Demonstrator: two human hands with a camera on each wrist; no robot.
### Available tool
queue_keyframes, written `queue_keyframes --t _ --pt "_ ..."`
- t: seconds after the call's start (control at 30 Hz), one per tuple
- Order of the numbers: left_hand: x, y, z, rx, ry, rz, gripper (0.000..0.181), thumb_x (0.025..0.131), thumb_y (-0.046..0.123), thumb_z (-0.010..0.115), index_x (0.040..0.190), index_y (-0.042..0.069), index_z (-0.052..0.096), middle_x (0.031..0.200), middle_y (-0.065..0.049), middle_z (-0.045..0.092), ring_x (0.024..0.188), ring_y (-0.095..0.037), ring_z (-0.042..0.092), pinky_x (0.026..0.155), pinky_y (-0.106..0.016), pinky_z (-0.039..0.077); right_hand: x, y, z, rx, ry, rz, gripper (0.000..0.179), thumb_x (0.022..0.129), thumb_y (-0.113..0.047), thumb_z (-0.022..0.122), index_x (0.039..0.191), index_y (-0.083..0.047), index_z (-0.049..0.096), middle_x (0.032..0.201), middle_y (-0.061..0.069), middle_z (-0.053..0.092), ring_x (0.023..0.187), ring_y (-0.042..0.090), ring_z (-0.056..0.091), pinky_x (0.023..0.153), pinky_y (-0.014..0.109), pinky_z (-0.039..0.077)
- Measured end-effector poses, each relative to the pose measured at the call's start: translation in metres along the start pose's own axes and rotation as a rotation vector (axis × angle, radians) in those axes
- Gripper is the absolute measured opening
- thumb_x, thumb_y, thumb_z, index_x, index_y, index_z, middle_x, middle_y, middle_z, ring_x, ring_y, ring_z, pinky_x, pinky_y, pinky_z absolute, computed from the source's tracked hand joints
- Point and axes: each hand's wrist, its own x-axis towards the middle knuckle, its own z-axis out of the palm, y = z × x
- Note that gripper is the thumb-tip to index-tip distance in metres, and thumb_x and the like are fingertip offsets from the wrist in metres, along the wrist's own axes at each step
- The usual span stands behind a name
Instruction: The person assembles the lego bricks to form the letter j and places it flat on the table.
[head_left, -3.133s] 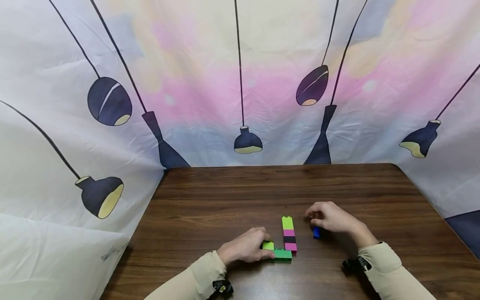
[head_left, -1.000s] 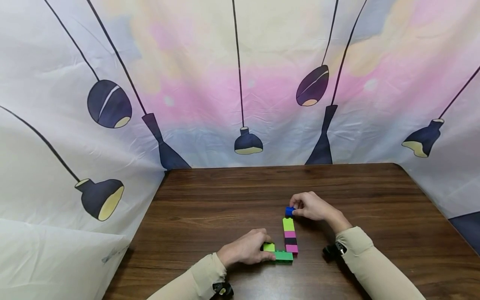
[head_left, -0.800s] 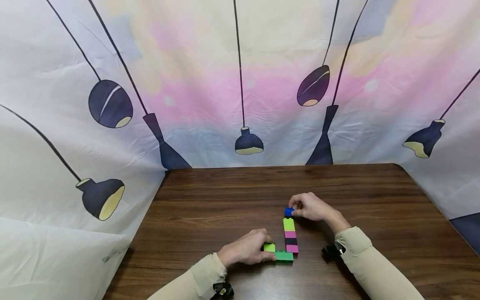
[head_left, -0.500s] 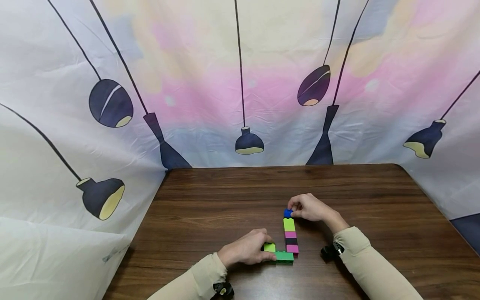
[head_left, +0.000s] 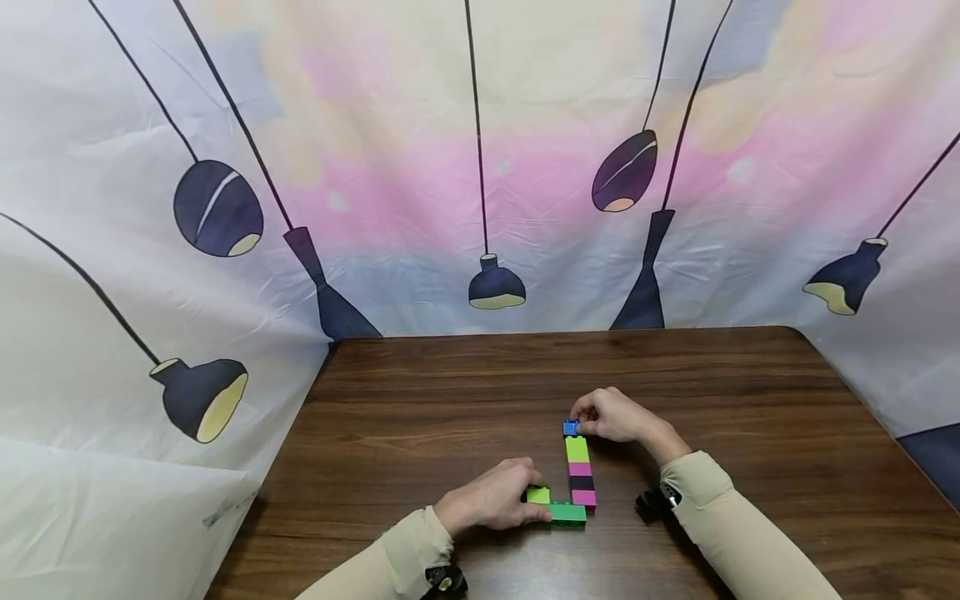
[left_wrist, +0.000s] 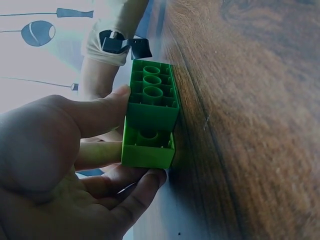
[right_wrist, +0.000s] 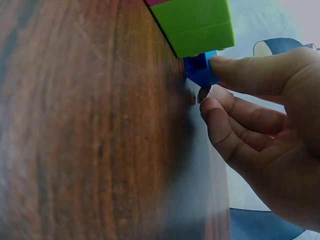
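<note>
With thumb and fingers my left hand point(head_left: 491, 496) holds a dark green toy brick point(head_left: 568, 515) and a lime brick point(head_left: 538, 495) that sit against each other. Their hollow undersides, tubes showing, face the left wrist view. A row of bricks runs away from the green one: pink point(head_left: 583, 497), black point(head_left: 581, 482), pink point(head_left: 580, 469) and lime point(head_left: 577, 450). At the row's far end my right hand point(head_left: 618, 415) pinches a small blue brick point(head_left: 571, 427). In the right wrist view the blue brick point(right_wrist: 200, 70) lies close by the lime brick point(right_wrist: 197, 30); whether they are joined I cannot tell.
The bricks are on a dark wood table point(head_left: 420, 392). A cloth backdrop point(head_left: 420, 167) printed with hanging lamps rises behind its far edge. Each wrist wears a small black camera, the left one point(head_left: 446, 577) close to the tabletop.
My right hand has taken the blue brick from right of the row to its far end. Over the last second it has slid slightly left and nearer, and the brick has turned. The left hand stays put.
</note>
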Motion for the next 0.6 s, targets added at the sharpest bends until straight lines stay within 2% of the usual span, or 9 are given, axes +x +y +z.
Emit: queue_keyframes --t 0.33,0.6 --pt "-0.0001 -0.001 0.0006 -0.016 -0.006 -0.004 0.041 0.088 0.042 0.07 0.115 0.012 0.071 0.084 0.01 0.052 0.07 -0.001 0.041 0.06 -0.015 0.037 0.0023 0.0016 0.001 -0.044 -0.005 -0.011 0.015 0.09 -0.017 0.069 0.103 -0.013 0.075 0.086 -0.008 0.07 0.069 0.001 0.056 0.063 0.022 0.048" --pt "0.0004 -0.0018 0.0001 -0.031 0.007 0.007 0.04 0.088 0.042 0.07 0.116 0.013 0.067 0.094 0.009 0.059 0.08 0.001 0.049 0.069 -0.016 0.043 0.0023 0.0016 -0.0012 -0.023 -0.005 0.012 0.013 0.09 -0.018 0.069 0.101 -0.017 0.075 0.078 -0.012 0.065 0.063 0.003 0.053 0.059 0.023 0.047"
